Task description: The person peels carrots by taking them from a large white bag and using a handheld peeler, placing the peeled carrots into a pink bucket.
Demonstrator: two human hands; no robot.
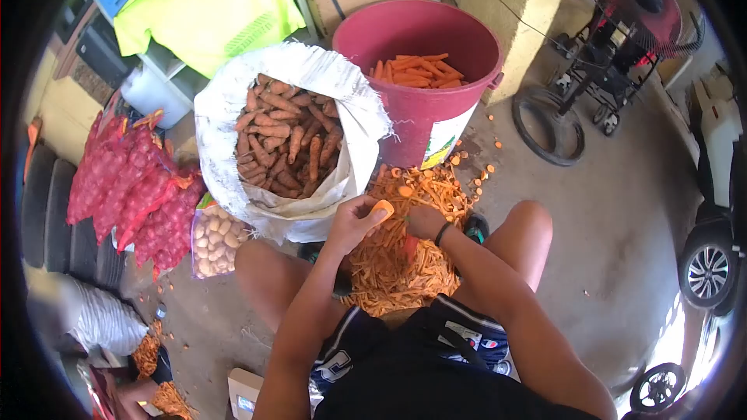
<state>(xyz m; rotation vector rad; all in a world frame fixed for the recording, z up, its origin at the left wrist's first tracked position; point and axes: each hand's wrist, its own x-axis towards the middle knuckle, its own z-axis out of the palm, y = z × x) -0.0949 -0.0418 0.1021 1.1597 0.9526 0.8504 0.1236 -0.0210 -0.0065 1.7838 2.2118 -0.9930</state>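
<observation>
My left hand [354, 222] is closed around a carrot [382, 208], whose bright orange end sticks out past the fingers. Just to its right, my right hand [426, 222] is curled closed, with a dark band on the wrist; what it grips is hidden by the fingers. Both hands hover over a heap of carrot peelings [401, 276] between my legs. Beyond my left hand stands a white woven sack [226, 120] full of unpeeled, dirt-brown carrots [284, 136]. A red tub [420, 120] behind the peelings holds smooth orange carrots [420, 71].
Red mesh bags of onions [132, 179] and a clear bag of potatoes [214, 241] lie left of the sack. Carrot pieces [478, 179] litter the floor by the tub. A tire [548, 126] and a fan [642, 0] are at right. Another person's hand [136, 393] shows lower left.
</observation>
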